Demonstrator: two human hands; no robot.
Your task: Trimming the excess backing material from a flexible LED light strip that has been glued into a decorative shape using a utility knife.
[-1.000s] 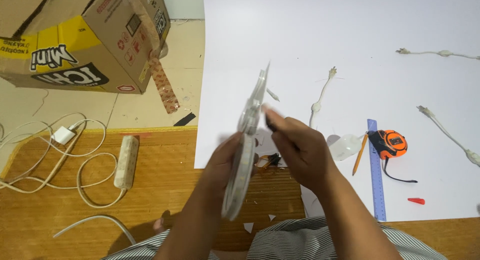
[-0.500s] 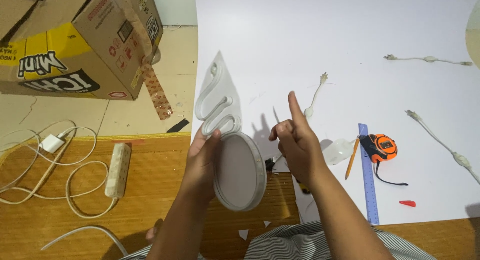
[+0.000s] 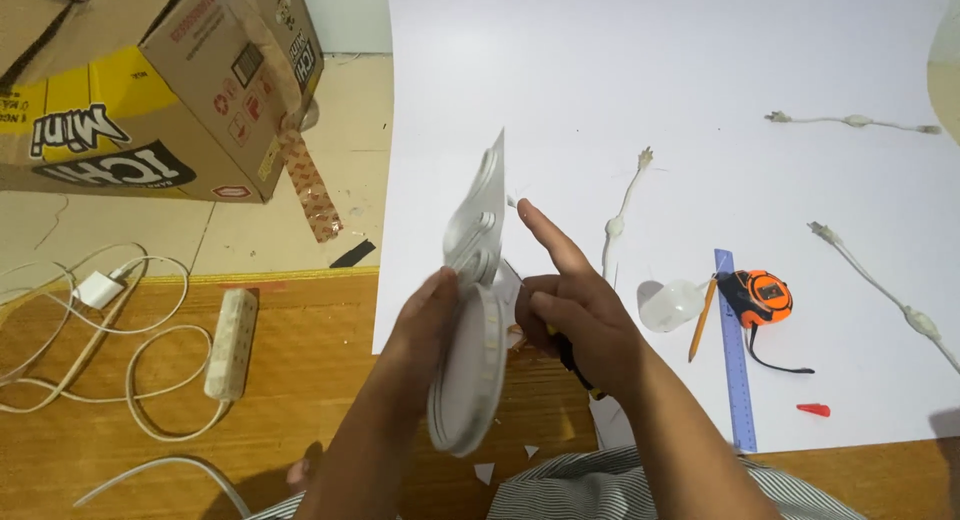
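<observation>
Centrally, big white sheet (image 3: 650, 90) fills upper right of frame; cardboard box (image 3: 150, 90) upper left. Left hand (image 3: 425, 325) clamps white round lamp (image 3: 468, 370) at centre, edge-on, cut white piece (image 3: 480, 220) against it. Right hand (image 3: 565, 315) grips dark tool, forefinger out. Step: fitting piece; next likely needs careful alignment. Half second ago lamp faced camera; now turned.

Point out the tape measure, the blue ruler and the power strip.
tape measure (image 3: 762, 297), head view, on its orange case.
blue ruler (image 3: 735, 360), head view, middle of its length.
power strip (image 3: 231, 342), head view, middle of its pale body.
</observation>
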